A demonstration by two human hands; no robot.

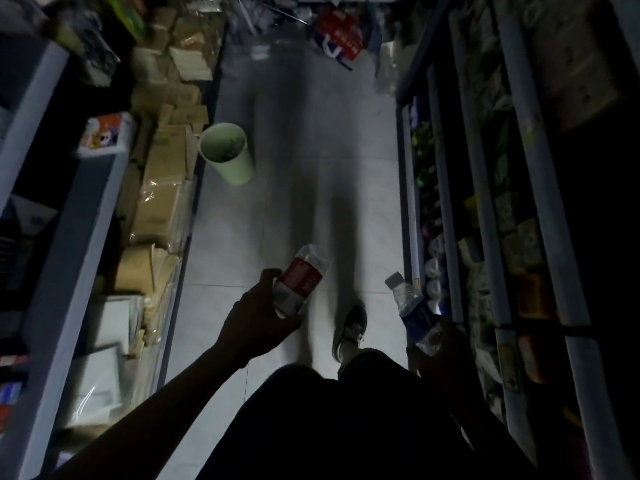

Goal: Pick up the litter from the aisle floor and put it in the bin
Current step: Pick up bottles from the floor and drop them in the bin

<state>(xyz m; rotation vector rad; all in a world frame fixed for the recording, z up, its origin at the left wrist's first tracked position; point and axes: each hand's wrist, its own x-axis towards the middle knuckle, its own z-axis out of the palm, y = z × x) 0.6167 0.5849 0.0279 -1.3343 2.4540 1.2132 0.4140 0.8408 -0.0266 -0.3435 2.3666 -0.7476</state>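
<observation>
From the head view we see two bottles, one in each hand. Our left hand [258, 318] is wrapped around the lower body of the red-labelled bottle [300, 280], fingers closed on it; our right hand [441, 344] is in deep shadow, yet it plainly clasps the blue-labelled bottle [410, 303] by its base, cap pointing up. Both bottles look empty and clear — light, thin-walled plastic that we judge will dent under a hard squeeze and may be slick on the label, so a hold round the middle suits them. There is one bin [227, 152], pale green and open-topped, standing ahead at the left edge of the aisle floor [311, 150] against the stacked cardboard boxes [162, 188]; something dark already lies inside. One shoe [351, 327] shows on the tiles — no other litter nearby that we can make out, though clutter at the far end is too blurred to tell
</observation>
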